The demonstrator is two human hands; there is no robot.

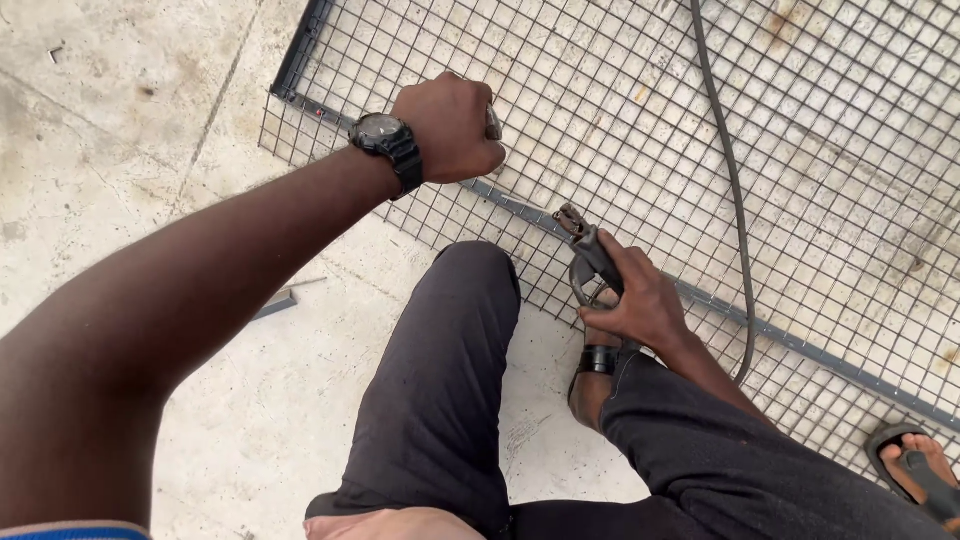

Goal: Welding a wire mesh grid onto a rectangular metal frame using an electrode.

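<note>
So the person is crouched on a concrete floor over a big wire mesh panel with a dark metal frame bar running diagonally from upper left down to lower right. The right hand is wrapped tight around what looks like a welding electrode holder, its nose pointing up and left and sitting right at the frame bar. The holder's long axis runs roughly across the bar, not along it. The left hand (wristwatch on that arm) is closed in a fist on something small and greyish at the mesh, further up the same bar; I can't make out what it is since the fingers cover most of it. The right hand is clearly the nearer one to the contact spot. A dark cable snakes over the mesh and disappears behind the right arm. A sandalled foot is cut off at the bottom right corner, so it's hard to say whose. There's also a small metal offcut on the floor.
</note>
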